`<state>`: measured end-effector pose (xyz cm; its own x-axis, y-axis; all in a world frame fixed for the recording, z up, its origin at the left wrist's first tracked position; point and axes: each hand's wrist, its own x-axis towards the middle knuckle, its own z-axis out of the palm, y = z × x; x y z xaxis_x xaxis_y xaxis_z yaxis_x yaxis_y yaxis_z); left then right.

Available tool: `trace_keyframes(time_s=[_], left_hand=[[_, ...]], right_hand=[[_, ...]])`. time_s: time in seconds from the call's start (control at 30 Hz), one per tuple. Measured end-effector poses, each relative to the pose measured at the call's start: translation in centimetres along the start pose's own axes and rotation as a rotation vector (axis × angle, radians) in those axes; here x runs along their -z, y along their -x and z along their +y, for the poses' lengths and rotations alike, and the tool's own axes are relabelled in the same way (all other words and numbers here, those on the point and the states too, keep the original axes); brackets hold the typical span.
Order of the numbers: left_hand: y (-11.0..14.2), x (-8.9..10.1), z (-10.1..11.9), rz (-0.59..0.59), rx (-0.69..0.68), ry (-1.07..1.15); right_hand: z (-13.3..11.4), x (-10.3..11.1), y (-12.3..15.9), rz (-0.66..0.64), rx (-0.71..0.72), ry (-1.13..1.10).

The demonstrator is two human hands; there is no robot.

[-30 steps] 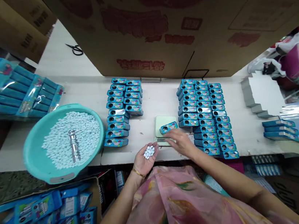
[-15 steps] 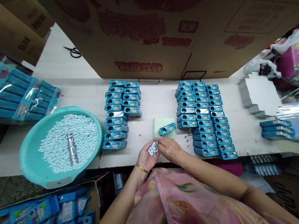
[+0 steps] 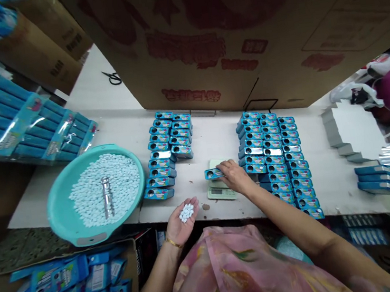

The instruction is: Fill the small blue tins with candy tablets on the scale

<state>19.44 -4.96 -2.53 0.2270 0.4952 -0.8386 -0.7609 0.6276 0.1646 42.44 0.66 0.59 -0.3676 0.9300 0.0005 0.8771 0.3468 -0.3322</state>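
Note:
In the cupped palm of my left hand (image 3: pixel 180 224) lies a small heap of pale blue-white candies (image 3: pixel 186 212), by the table's front edge. My right hand (image 3: pixel 234 177) has its fingers closed on the right end of a small blue candy tin (image 3: pixel 213 173) with a round dark opening on top. That tin is over the plate of a pale green kitchen scale (image 3: pixel 222 193), and whether it touches the plate is hidden. Rows of matching blue tins (image 3: pixel 160 163) stand left of the scale, and a larger block of tins (image 3: pixel 268 153) stands just right of it.
At the left, a turquoise basin (image 3: pixel 56 202) holds loose candies and a metal scoop-like tool (image 3: pixel 107 197). Black scissors (image 3: pixel 112 77) lie behind it. A big cardboard box (image 3: pixel 196 45) closes off the back. Blue packages (image 3: pixel 66 287) fill a carton below; flat boxes (image 3: pixel 380 176) lie at right.
My right hand has left the candies in my left palm and moved to the tin over the scale, gripping it. My left hand has drawn away to the left. The camera view has shifted slightly.

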Motion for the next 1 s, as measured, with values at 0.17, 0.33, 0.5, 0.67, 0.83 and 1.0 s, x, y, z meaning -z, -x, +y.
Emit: trace_keyframes(time_s=[0.17, 0.33, 0.5, 0.67, 0.83, 1.0], left_hand=[[0.9, 1.8, 1.2, 0.050, -0.034, 0.064], [0.8, 2.2, 1.7, 0.069, -0.065, 0.058], [-0.2, 2.7, 1.7, 0.084, -0.027, 0.025], [-0.7, 1.3, 0.6, 0.075, 0.038, -0.030], [-0.4, -1.0, -0.6, 0.037, 0.040, -0.074], [0.1, -1.2, -1.3, 0.036, 0.036, -0.073]], right_hand=[[-4.8, -3.4, -7.7, 0.052, -0.058, 0.006], [-4.2, -5.0, -9.0, 0.109, -0.041, 0.010], [2.2, -0.8, 1.3, 0.211, -0.216, 0.136], [6.8, -0.2, 8.4, 0.043, -0.325, 0.343], [5.9, -0.5, 7.3, 0.007, -0.229, 0.417], [1.7, 1.4, 4.8, -0.026, -0.026, 0.379]])
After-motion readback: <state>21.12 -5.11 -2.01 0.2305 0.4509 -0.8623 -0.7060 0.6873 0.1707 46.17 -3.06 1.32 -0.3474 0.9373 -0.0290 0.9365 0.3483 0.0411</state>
